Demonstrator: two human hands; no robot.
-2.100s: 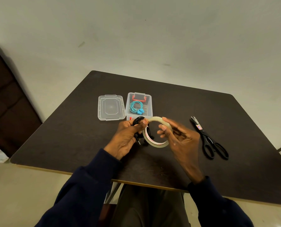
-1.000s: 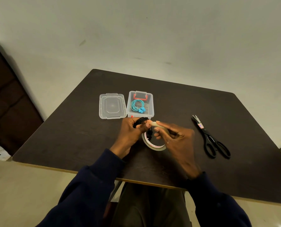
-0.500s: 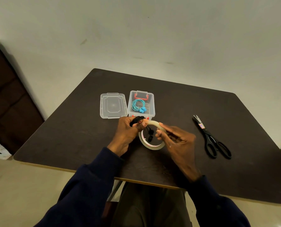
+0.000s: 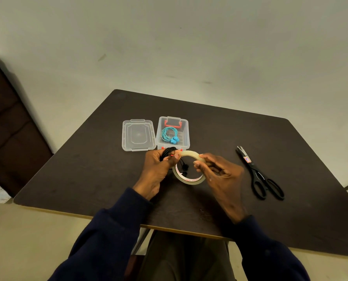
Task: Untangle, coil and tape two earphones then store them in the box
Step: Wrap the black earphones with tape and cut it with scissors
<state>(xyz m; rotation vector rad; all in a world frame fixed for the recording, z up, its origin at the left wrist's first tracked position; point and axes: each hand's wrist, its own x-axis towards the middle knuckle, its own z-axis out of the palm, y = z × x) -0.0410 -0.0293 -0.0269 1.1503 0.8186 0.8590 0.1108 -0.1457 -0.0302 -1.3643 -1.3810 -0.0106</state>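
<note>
Right hand (image 4: 219, 175) has drawn rightward, pinching the tape roll (image 4: 189, 180); left hand (image 4: 155, 169) grips the black earphone (image 4: 168, 152) just left.

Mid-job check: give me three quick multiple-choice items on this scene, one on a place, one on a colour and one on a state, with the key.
1. Where do the scissors lie?
A. On the floor.
B. On the table, to the right of the right hand.
C. On a shelf.

2. What colour is the cable coiled inside the box?
A. Teal.
B. White.
C. Yellow.

3. What does the left hand hold?
A. Nothing.
B. A pen.
C. The coiled black earphones.

Key:
1 B: the scissors lie flat on the table, clear of both hands.
2 A: the teal earphones show in the open box.
3 C: its fingers curl round the black bundle, while the right hand pinches the tape roll.
</note>
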